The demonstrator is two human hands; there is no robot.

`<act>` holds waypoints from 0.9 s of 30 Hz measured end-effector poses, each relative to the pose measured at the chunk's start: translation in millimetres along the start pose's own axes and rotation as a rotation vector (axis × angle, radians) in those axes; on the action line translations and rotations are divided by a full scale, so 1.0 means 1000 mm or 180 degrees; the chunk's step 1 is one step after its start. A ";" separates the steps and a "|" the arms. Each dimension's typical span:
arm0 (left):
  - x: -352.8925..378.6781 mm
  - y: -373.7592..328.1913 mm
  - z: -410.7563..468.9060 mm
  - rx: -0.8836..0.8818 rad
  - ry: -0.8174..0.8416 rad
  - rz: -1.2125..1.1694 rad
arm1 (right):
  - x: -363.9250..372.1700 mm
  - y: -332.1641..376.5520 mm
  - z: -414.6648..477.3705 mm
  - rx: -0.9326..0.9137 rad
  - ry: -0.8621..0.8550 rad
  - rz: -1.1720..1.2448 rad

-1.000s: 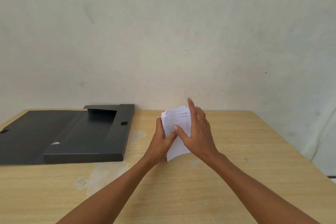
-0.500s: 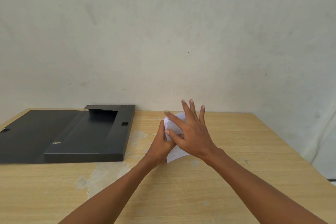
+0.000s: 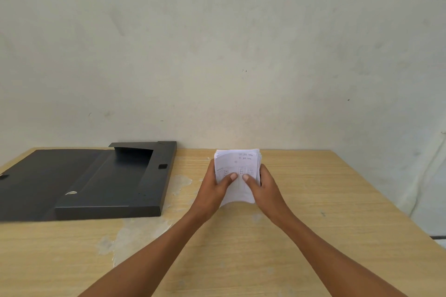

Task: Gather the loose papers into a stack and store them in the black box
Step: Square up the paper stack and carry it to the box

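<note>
A stack of white papers (image 3: 237,163) with handwriting stands on edge on the wooden table (image 3: 313,200), tilted back toward the wall. My left hand (image 3: 213,188) grips its left side and my right hand (image 3: 264,188) grips its right side, both thumbs pressed on the front sheet. The black box (image 3: 115,183) lies open and flat at the table's left, its lid (image 3: 36,181) folded out further left. The box is a short gap left of my left hand.
A plain wall (image 3: 217,55) rises right behind the table's far edge. The tabletop has worn pale patches (image 3: 135,229) near the box's front corner. The table's right edge (image 3: 391,202) drops off toward a pale floor.
My right hand, which lay spread over the front of the papers, has moved to the stack's right side. The stack now stands squarer and both hands hold it.
</note>
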State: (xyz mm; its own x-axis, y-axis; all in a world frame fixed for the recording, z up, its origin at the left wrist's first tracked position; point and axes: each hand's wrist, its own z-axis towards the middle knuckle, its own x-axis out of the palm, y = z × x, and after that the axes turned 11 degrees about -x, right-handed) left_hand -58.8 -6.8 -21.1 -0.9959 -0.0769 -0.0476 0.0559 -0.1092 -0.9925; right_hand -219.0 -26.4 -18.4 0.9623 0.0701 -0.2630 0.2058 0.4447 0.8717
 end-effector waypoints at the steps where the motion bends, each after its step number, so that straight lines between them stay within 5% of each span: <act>1: 0.001 -0.005 0.000 0.0059 -0.0038 -0.0028 | 0.001 0.006 0.003 -0.0055 -0.0097 0.0040; 11: 0.005 0.014 -0.009 -0.0240 0.0058 0.0020 | 0.017 0.009 -0.003 0.0436 0.0143 0.0460; 16: 0.009 0.011 -0.008 -0.0193 -0.0018 0.0026 | 0.021 0.005 -0.004 0.0444 -0.0299 0.0703; 27: 0.006 0.003 -0.007 -0.0317 -0.0200 -0.0157 | 0.016 -0.004 -0.005 0.0292 -0.0205 0.0257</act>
State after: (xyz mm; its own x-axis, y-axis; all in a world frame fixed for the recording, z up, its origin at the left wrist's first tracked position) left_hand -64.7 -0.8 -25.1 -0.9907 -0.1362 0.0055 -0.0034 -0.0156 -0.9999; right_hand -205.0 -22.4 -28.4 0.9852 0.0436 -0.1660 0.1399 0.3562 0.9239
